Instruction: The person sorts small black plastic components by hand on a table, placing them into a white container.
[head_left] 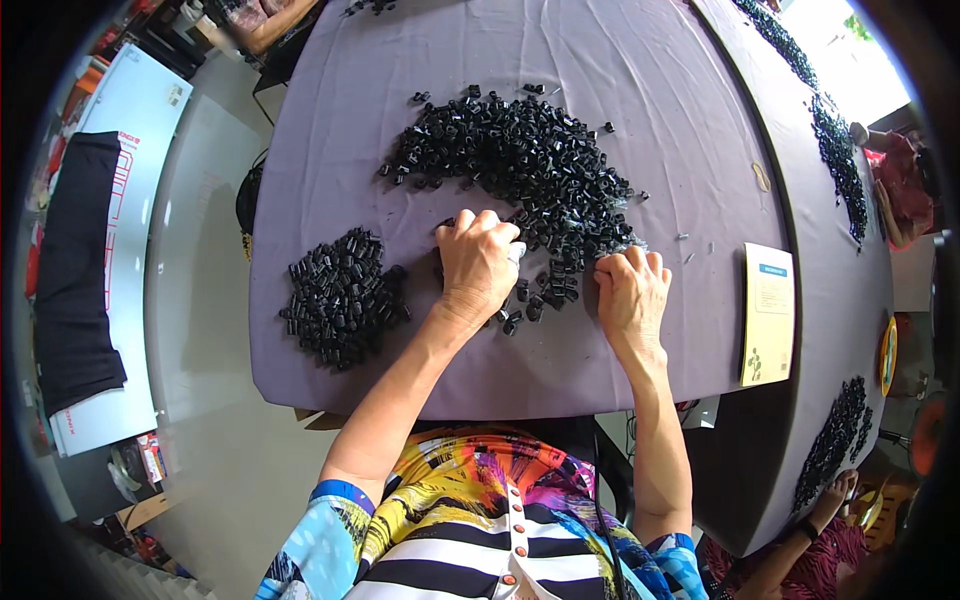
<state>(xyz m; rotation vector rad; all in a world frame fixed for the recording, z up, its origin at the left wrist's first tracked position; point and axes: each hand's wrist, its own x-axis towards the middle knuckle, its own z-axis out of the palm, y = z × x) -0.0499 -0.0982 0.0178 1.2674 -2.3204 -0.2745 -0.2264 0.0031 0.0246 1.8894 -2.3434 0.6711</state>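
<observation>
I see strong daylight burning out the upper right, softer light across the worktop (690,330), straight edges bowing, and black vignetting around the fisheye rim.

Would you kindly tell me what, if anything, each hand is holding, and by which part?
It cannot be told: the left hand and right hand curl by the black pieces, their backs hiding any hold.
</observation>
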